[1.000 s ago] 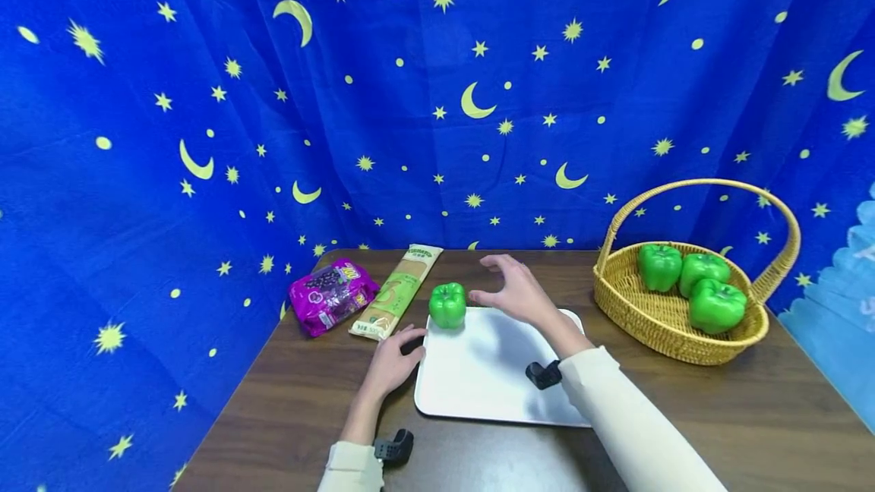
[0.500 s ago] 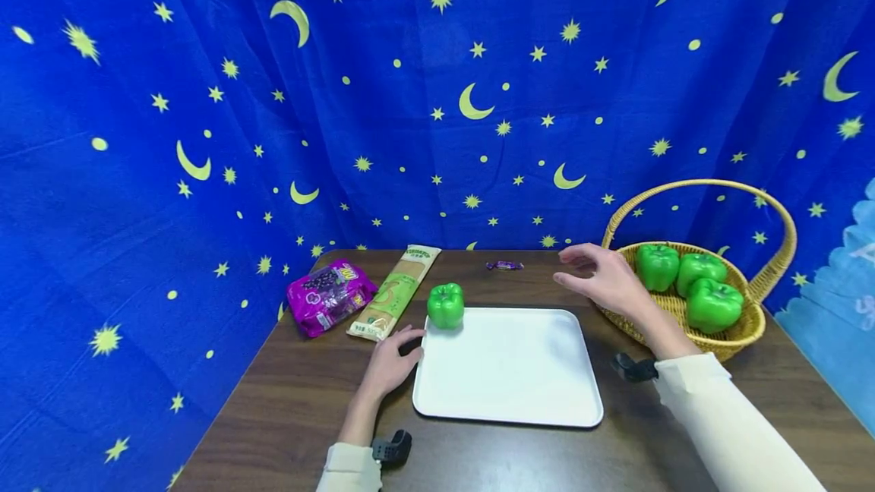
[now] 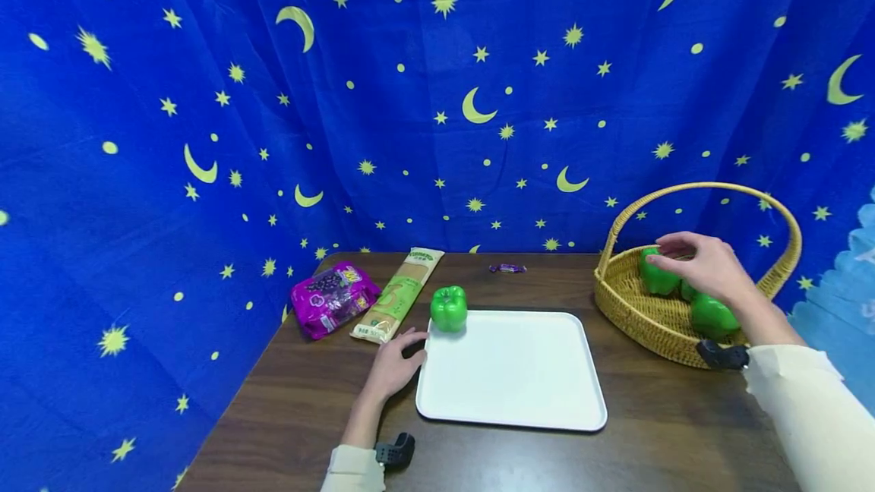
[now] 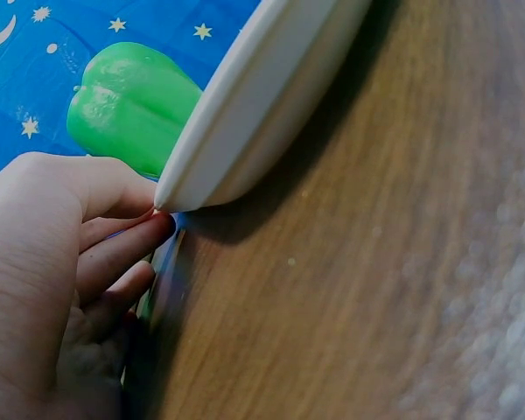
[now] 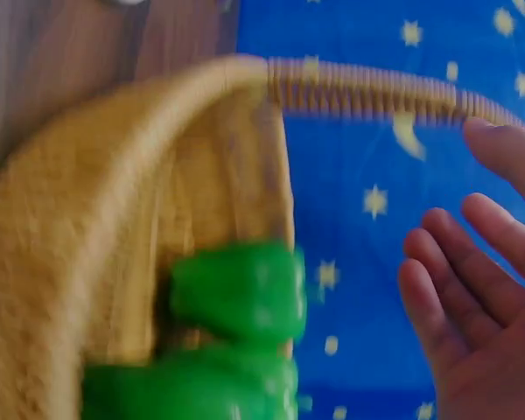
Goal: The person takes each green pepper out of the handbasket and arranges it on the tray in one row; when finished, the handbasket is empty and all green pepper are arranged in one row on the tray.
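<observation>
In the head view my left hand (image 3: pixel 395 364) is at the left edge of a white tray (image 3: pixel 509 370). The left wrist view shows the tray's rim (image 4: pixel 223 131) between the thumb and fingertips, which pinch it. A green bell pepper (image 3: pixel 449 308) stands on the tray's far left corner. My right hand (image 3: pixel 707 268) hovers over a wicker basket (image 3: pixel 629 313), fingers curved and apart with nothing between them. Green bell peppers (image 3: pixel 711 316) lie in that basket, partly hidden by the hand. The right wrist view is blurred but shows the hand (image 5: pixel 486 297) apart from the peppers (image 5: pixel 241 293).
A purple snack bag (image 3: pixel 333 299) and a long noodle packet (image 3: pixel 398 294) lie left of the tray. Behind it is a small purple wrapped candy (image 3: pixel 508 269). The basket's tall handle (image 3: pixel 704 187) arches over its opening. A blue star-patterned curtain (image 3: pixel 437 135) hangs behind the table.
My right hand has moved right, from above the tray to over the basket, uncovering the wrapped candy. My left hand has stayed at the tray's edge.
</observation>
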